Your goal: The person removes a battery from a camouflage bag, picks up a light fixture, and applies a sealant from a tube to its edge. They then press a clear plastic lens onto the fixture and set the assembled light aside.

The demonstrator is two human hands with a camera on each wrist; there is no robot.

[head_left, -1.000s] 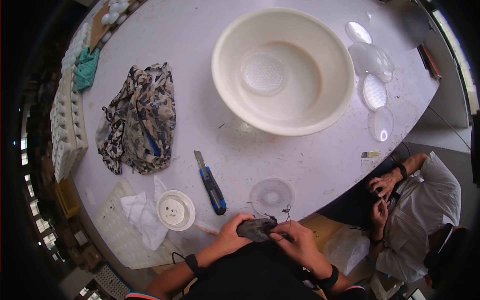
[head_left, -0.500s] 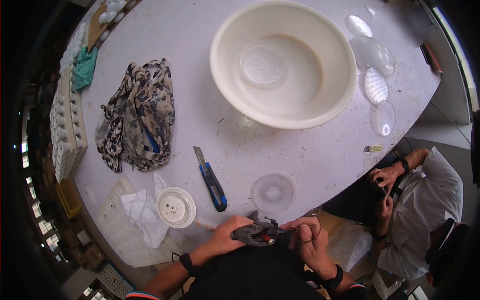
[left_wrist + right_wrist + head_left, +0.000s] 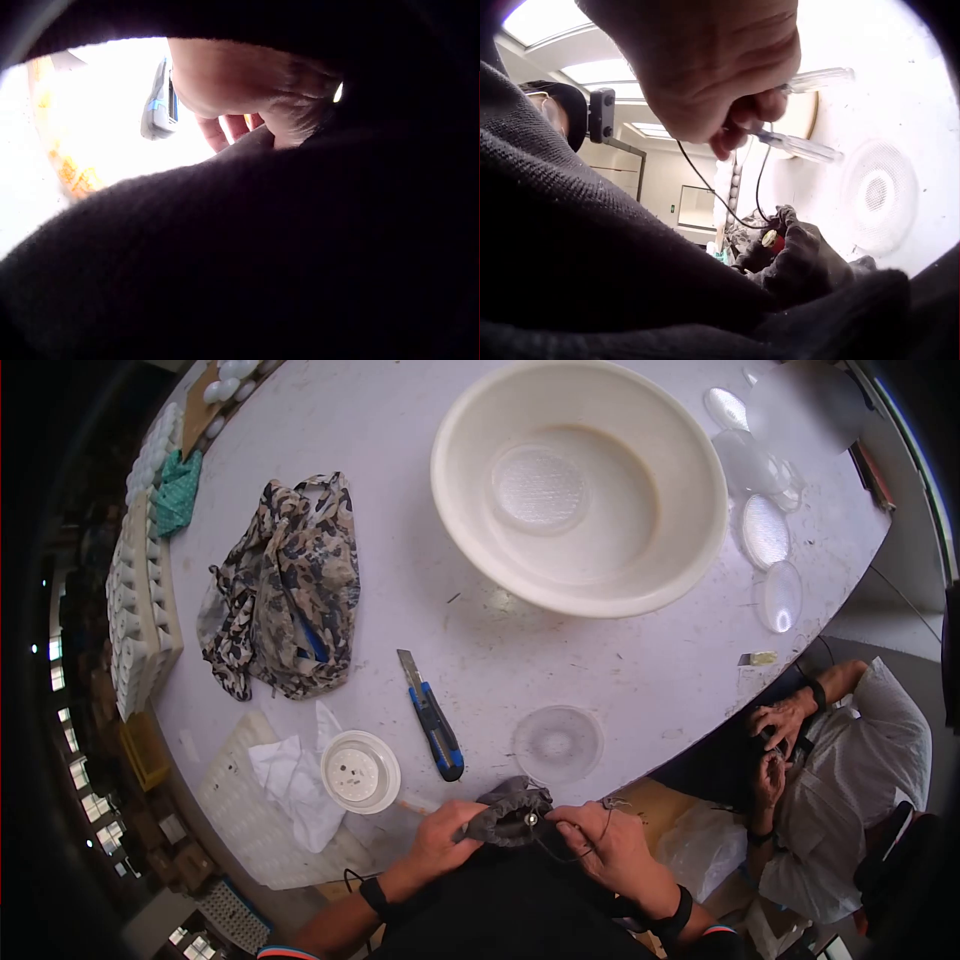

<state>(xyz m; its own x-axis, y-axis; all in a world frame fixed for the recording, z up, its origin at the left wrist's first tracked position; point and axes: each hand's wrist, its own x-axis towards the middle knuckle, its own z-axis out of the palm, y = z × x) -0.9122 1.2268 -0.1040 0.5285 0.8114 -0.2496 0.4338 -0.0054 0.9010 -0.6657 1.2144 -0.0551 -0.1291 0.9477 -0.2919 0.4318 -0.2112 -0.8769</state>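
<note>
In the head view my left hand grips a dark grey drawstring pouch by its side. The pouch's gathered mouth is open, and a red item with a metal end shows inside it in the right wrist view. My right hand is just right of the mouth, its curled fingers holding two slim tools with clear plastic handles. A black cord loops between those fingers and the pouch. Dark cloth hides most of the left wrist view, leaving part of the left hand visible.
A utility knife and a clear round lens lie beyond my hands. Farther back stands a large cream basin. A camouflage bag and white cup are leftward. Another person sits at right.
The pouch turned from lying closed in my hand to showing its open mouth. The red item poked out at its edge half a second ago. My right hand drew away, then came back toward the mouth.
</note>
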